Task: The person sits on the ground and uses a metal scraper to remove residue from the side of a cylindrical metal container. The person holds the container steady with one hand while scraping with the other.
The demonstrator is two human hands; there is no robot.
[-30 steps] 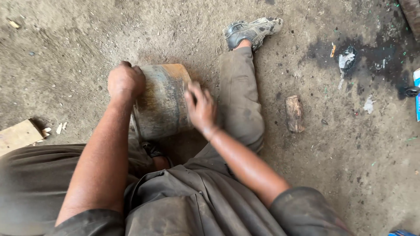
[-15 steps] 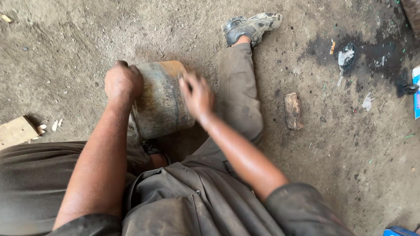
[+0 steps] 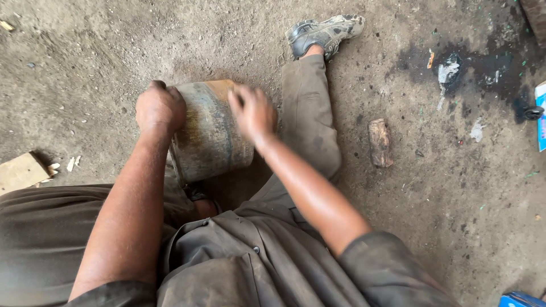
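This looks like a rough workshop or repair yard, with the work done on the ground. The floor point(image 3: 114, 51) is bare, gritty concrete or packed dirt, grey with dust. Up and to the right of the worn metal cylinder point(image 3: 213, 136) spreads a dark oil stain point(image 3: 483, 68) strewn with bits of litter. Between stain and cylinder lies a rusty, brick-like block point(image 3: 380, 142). To the cylinder's left sits a wood offcut point(image 3: 20, 172) with splinters beside it. The person sits on the floor in grimy grey work overalls point(image 3: 256, 261), with a scuffed, dirt-caked shoe point(image 3: 324, 33) beyond the cylinder.
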